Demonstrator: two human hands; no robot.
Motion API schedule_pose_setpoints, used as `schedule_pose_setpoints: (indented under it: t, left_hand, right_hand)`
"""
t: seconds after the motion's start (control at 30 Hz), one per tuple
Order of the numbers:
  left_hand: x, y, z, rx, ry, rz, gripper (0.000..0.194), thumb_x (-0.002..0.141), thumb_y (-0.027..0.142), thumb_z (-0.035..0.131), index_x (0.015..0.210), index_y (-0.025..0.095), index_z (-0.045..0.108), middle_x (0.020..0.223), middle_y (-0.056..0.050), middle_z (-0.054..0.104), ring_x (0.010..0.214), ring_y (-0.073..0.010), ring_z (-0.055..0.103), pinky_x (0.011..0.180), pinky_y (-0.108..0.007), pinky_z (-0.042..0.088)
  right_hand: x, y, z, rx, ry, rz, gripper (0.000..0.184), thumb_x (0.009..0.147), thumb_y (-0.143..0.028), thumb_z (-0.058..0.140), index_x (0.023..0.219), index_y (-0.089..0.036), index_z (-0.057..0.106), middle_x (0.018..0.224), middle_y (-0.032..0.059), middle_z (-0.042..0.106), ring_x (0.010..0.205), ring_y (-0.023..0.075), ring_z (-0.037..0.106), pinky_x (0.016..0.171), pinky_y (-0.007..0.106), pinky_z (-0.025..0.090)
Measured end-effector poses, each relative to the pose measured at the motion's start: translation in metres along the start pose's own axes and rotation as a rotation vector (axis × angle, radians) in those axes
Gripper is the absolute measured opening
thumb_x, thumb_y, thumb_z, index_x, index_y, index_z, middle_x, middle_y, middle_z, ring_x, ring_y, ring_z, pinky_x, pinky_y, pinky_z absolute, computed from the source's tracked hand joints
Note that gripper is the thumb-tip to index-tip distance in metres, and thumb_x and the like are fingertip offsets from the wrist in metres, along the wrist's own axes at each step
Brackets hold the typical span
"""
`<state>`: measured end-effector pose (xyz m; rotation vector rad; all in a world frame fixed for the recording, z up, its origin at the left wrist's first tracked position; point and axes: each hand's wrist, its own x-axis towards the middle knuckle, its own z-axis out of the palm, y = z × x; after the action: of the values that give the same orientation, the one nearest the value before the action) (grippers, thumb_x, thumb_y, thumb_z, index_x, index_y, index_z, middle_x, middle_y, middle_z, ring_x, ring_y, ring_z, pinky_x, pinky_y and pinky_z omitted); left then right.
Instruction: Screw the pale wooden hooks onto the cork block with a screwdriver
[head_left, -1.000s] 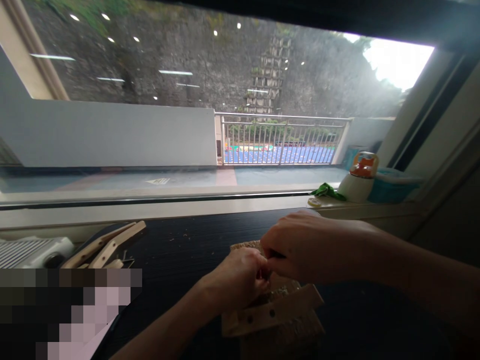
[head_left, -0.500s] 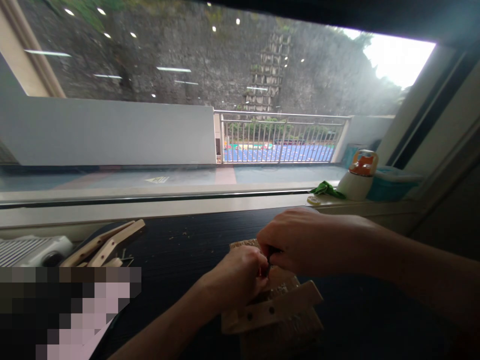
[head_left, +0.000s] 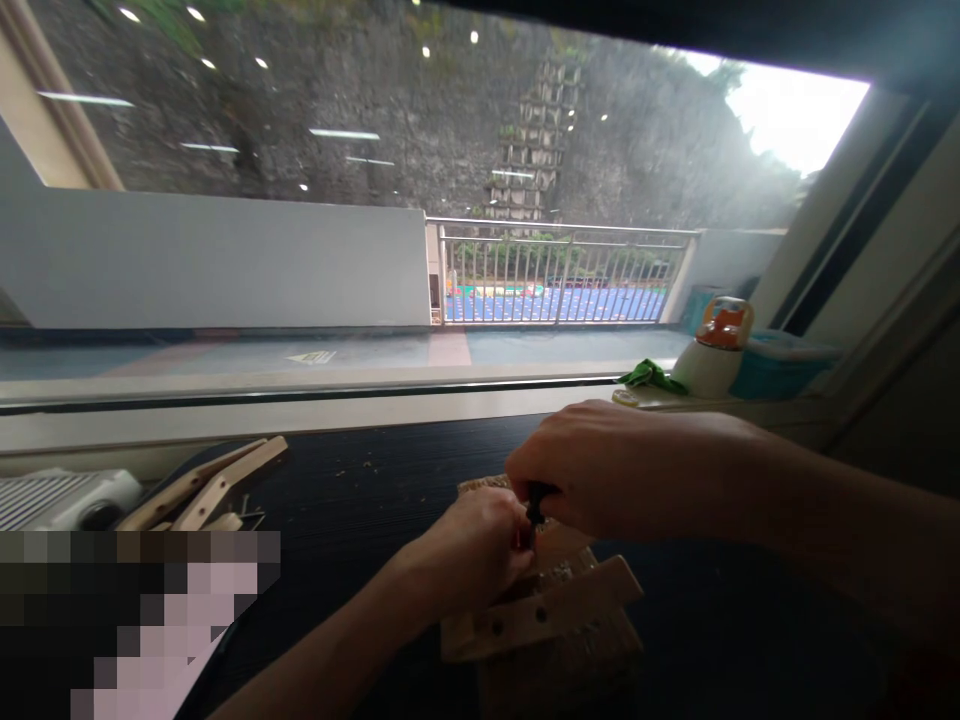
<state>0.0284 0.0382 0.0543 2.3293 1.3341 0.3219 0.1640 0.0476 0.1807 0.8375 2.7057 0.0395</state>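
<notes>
My right hand (head_left: 566, 470) is closed from above around a small black-handled tool (head_left: 536, 500), mostly covered by the fingers, so its exact kind stays unclear. Just below and to the left, my left hand (head_left: 484, 535) has its fingers pinched at the tool's lower end; what they pinch is hidden. Both hands are over a brown block (head_left: 562, 575) that looks wrapped in clear film or tape. Across its near part lies a pale wooden strip (head_left: 555, 605) with two dark holes.
Several shaped wooden pieces (head_left: 225, 490) lie at the left of the dark table (head_left: 337, 540), near a white ribbed device (head_left: 67, 498). On the windowsill are a green cloth (head_left: 651, 376), a white bottle with an orange top (head_left: 712, 360) and a teal box (head_left: 784, 365). A pixelated area covers the lower left.
My right hand has tilted and risen slightly, showing more of the black tool. My left hand keeps its pinch, and the wooden strip stays in place apart from a slight view shift.
</notes>
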Motion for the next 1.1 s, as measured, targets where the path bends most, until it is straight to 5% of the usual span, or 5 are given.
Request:
schedule_pose_setpoints:
  t: [0.13, 0.3, 0.57, 0.9, 1.1]
  left_hand:
    - [0.000, -0.002, 0.002, -0.025, 0.021, 0.002, 0.014, 0.077, 0.019, 0.056, 0.071, 0.012, 0.068, 0.063, 0.000, 0.061, 0.058, -0.0124, 0.051, 0.054, -0.022, 0.036]
    - [0.001, -0.007, 0.007, -0.015, 0.061, 0.043, 0.016, 0.077, 0.018, 0.056, 0.066, 0.013, 0.066, 0.061, 0.001, 0.056, 0.055, -0.0101, 0.045, 0.052, -0.020, 0.035]
    - [0.002, -0.002, 0.001, 0.010, 0.016, 0.037, 0.017, 0.076, 0.017, 0.056, 0.062, 0.014, 0.064, 0.055, 0.003, 0.052, 0.054, -0.0091, 0.044, 0.050, -0.018, 0.033]
    - [0.003, -0.009, 0.008, -0.011, 0.045, 0.071, 0.016, 0.075, 0.015, 0.054, 0.063, 0.014, 0.064, 0.069, -0.001, 0.063, 0.062, -0.0123, 0.051, 0.058, -0.021, 0.038]
    - [0.004, -0.009, 0.006, 0.056, 0.065, 0.093, 0.019, 0.074, 0.019, 0.054, 0.058, 0.015, 0.063, 0.061, 0.001, 0.055, 0.055, -0.0101, 0.044, 0.052, -0.020, 0.033]
  right_hand:
    - [0.004, 0.009, 0.011, 0.097, 0.020, 0.003, 0.017, 0.080, -0.026, 0.052, 0.084, -0.021, 0.068, 0.077, 0.0016, 0.066, 0.068, 0.0141, 0.054, 0.053, 0.024, 0.032]
    - [0.003, 0.013, 0.015, 0.064, 0.074, 0.126, 0.029, 0.082, -0.040, 0.047, 0.078, -0.020, 0.068, 0.074, 0.0047, 0.065, 0.064, 0.0169, 0.054, 0.051, 0.027, 0.030]
    - [-0.002, 0.003, 0.000, 0.052, -0.012, 0.025, 0.020, 0.076, -0.017, 0.054, 0.084, -0.023, 0.072, 0.072, 0.0012, 0.066, 0.062, 0.0141, 0.055, 0.049, 0.024, 0.030]
    - [0.000, 0.019, 0.022, 0.098, 0.080, 0.079, 0.027, 0.081, -0.037, 0.048, 0.078, -0.019, 0.069, 0.072, 0.0037, 0.066, 0.062, 0.0149, 0.052, 0.053, 0.026, 0.031]
    - [-0.009, 0.003, 0.010, 0.036, 0.055, 0.032, 0.026, 0.076, -0.018, 0.052, 0.092, -0.023, 0.071, 0.081, 0.0029, 0.069, 0.070, 0.0155, 0.058, 0.058, 0.026, 0.034]
